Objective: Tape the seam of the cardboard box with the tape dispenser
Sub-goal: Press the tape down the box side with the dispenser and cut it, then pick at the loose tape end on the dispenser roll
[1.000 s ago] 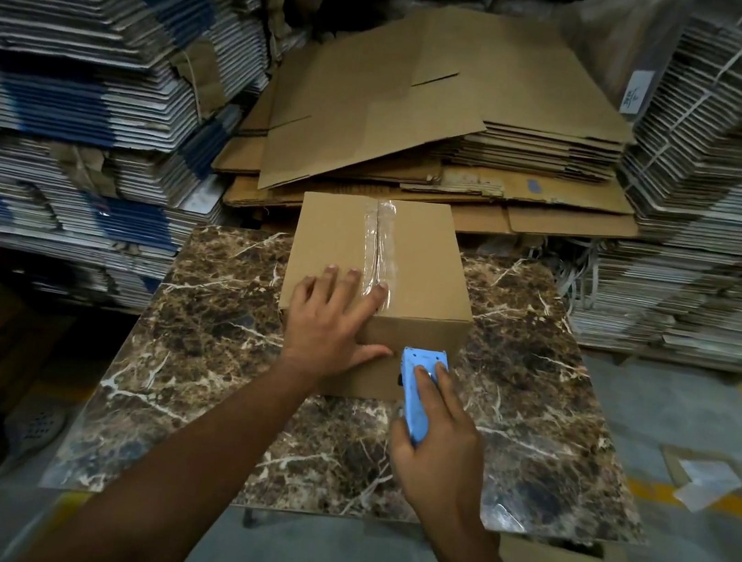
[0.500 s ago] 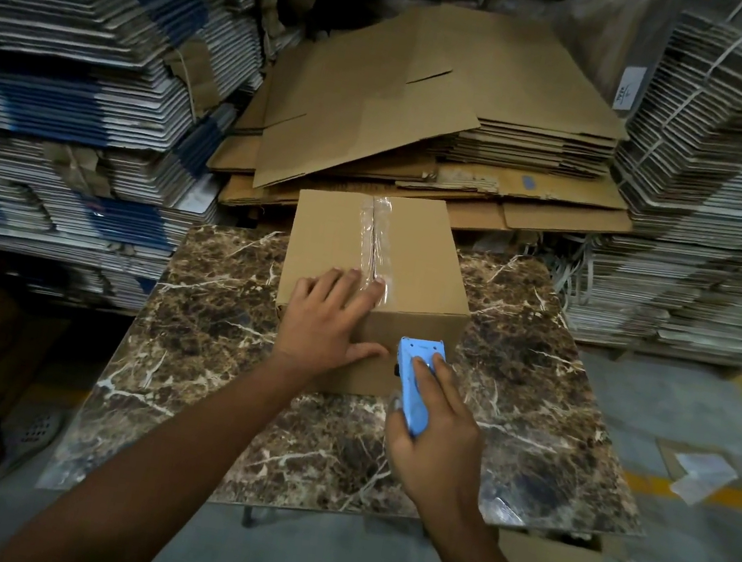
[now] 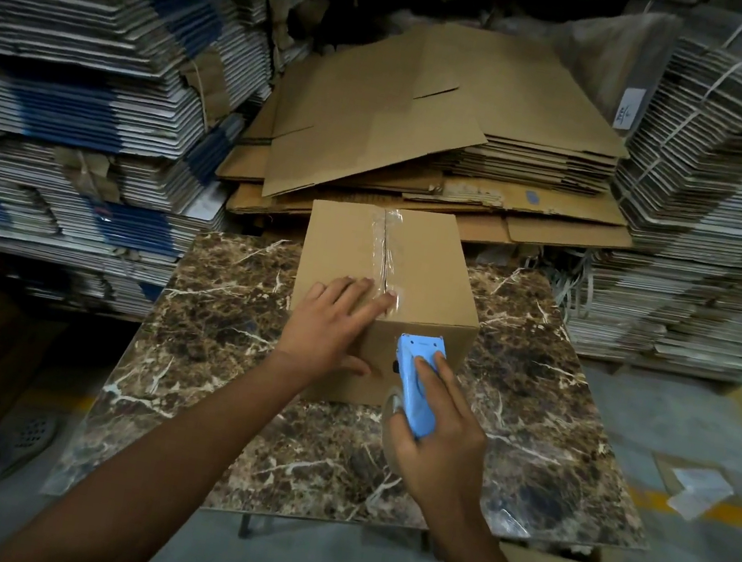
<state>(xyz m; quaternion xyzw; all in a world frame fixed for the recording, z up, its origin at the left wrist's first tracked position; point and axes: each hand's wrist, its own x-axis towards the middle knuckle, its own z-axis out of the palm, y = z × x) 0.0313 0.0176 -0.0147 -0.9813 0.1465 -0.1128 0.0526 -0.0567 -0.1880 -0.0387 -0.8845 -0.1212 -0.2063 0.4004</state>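
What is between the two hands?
In the head view, the near front face of the cardboard box fills the stretch between the left hand and the right hand, which holds the blue tape dispenser.

Your cardboard box (image 3: 425, 260) is plain matt brown board, with glossy, wrinkled clear tape (image 3: 385, 254) along its seam. The tape dispenser (image 3: 416, 384) looks like smooth blue plastic — the table (image 3: 213, 353) a polished, veined brown marble finish.

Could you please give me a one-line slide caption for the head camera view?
Left hand steadies the taped cardboard box on a marble table while the right hand holds a blue tape dispenser.
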